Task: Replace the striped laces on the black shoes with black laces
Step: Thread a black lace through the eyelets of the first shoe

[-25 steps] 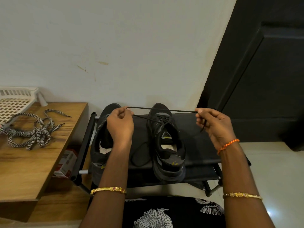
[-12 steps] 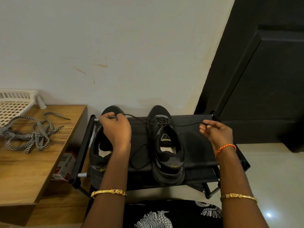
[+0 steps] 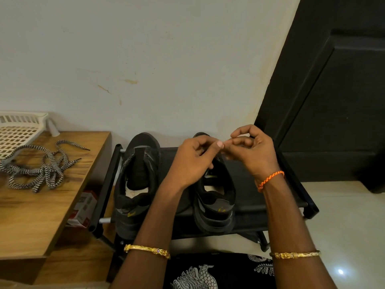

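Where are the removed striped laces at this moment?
In the head view the striped laces lie in a loose tangle on the wooden table at the left, just in front of the white basket, apart from both shoes.

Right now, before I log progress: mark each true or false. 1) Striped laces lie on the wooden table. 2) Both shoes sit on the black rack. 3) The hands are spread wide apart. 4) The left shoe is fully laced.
1) True: the striped laces lie on the wooden table.
2) True: left shoe and right shoe sit on the black rack.
3) False: left hand and right hand meet over the right shoe.
4) False: no lace shows in it.
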{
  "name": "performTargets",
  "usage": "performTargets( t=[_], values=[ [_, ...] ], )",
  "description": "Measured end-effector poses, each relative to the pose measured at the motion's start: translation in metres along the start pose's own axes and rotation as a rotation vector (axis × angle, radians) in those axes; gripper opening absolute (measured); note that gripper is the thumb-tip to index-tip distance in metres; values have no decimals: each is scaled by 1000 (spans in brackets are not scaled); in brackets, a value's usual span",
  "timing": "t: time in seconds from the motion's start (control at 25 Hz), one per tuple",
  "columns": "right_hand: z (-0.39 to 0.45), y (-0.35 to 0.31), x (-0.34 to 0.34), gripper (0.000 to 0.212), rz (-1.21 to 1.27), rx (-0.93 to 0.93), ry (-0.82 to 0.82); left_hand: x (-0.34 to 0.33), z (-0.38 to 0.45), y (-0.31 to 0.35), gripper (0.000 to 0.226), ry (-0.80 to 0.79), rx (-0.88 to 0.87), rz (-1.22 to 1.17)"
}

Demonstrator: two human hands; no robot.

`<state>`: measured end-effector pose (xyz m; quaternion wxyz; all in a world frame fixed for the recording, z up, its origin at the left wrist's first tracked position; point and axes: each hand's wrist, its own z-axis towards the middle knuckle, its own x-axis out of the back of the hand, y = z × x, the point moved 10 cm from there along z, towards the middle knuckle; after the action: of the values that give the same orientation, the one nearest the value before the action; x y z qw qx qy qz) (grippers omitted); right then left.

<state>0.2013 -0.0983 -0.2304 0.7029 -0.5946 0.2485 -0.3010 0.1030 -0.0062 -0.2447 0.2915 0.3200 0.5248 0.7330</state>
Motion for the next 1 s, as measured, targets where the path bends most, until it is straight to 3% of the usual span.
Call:
performTargets(
  t=[0.16, 0.28, 0.36, 0.48, 0.64, 1.0],
  values=[
    [5, 24, 2, 23, -31, -74, -4, 14, -1, -19, 8, 71, 63, 71],
    [10, 55, 5, 17, -383, -143, 19, 27, -4, -41, 6, 223, 194, 321],
    [9, 76, 1, 21, -630, -208, -41, 22, -5, -53, 9, 238, 267, 395],
    [11, 82, -2, 19, -750, -177, -28, 14, -4, -57, 9, 284, 289, 411],
    [14, 80, 6, 8, -743, -160, 40, 5, -3, -53, 8, 306, 260, 441],
    [18, 98, 26, 17, -497, -327, 103, -3, -5, -55, 9, 281, 224, 621]
  ],
)
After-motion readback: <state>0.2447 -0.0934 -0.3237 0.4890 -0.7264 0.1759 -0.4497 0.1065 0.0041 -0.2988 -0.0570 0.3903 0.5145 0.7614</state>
